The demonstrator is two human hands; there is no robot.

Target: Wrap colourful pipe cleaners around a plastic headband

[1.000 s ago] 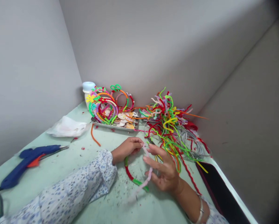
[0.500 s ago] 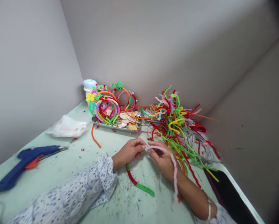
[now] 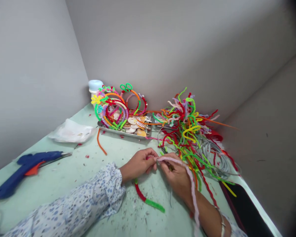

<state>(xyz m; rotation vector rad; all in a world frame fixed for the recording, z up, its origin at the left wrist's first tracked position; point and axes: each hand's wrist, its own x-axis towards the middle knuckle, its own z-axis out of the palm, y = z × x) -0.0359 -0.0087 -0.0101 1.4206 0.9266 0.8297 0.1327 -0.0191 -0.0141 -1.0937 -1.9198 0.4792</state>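
Left hand (image 3: 139,163), fingers pinched, meets right hand (image 3: 176,174) fingertip to fingertip; sleeved left forearm enters from 8 o'clock, bare right forearm from 5 o'clock

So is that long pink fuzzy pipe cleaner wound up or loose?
Mostly loose: the pink fuzzy pipe cleaner is pinched at one end between the left hand and right hand; the rest trails over the right forearm.

Left hand (image 3: 138,163) and right hand (image 3: 175,174) pinching a pink pipe cleaner (image 3: 187,174) above the green table (image 3: 71,164).
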